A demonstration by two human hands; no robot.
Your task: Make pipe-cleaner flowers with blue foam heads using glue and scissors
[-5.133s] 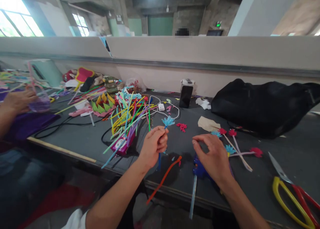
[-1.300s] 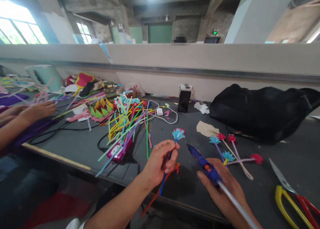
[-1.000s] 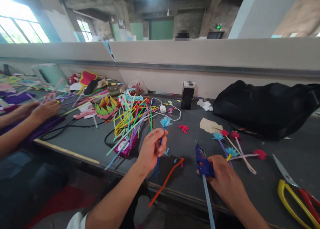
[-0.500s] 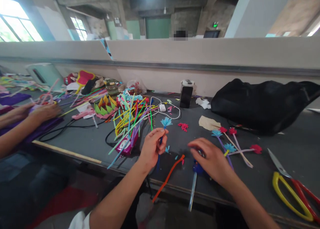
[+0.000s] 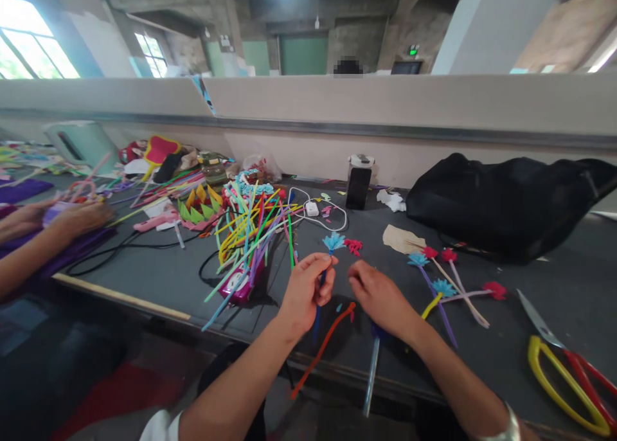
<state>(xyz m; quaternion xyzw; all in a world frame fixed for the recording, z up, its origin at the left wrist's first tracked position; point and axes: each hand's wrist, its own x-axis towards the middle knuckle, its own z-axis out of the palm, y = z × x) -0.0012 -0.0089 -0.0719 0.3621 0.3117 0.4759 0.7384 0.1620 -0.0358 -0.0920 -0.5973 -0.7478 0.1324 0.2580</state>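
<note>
My left hand [image 5: 306,290] is closed in a pinch round the dark blue stem [image 5: 316,324] of a small craft flower. Its light blue fringed head [image 5: 333,241] points up above my fingertips. To the right, my right hand [image 5: 378,296] is apart from the flower, with its fingers curled together; what they hold, if anything, is hidden. Below that palm a dark blue object is mostly covered, and a clear greyish rod [image 5: 371,377] sticks out from it past the table edge. An orange pipe cleaner [image 5: 324,349] lies between my hands, overhanging the edge.
Finished flowers [image 5: 443,288] and scissors [image 5: 554,344] lie at the right, before a black bag [image 5: 501,206]. Red petals [image 5: 353,247] and a phone [image 5: 357,187] are ahead. At left are a pipe cleaner heap [image 5: 248,229], a pink glue gun [image 5: 153,220] and another person's hands [image 5: 80,225].
My left hand has moved slightly right with the flower. My right hand has shifted left and its fingers have curled in. The view has moved a little.
</note>
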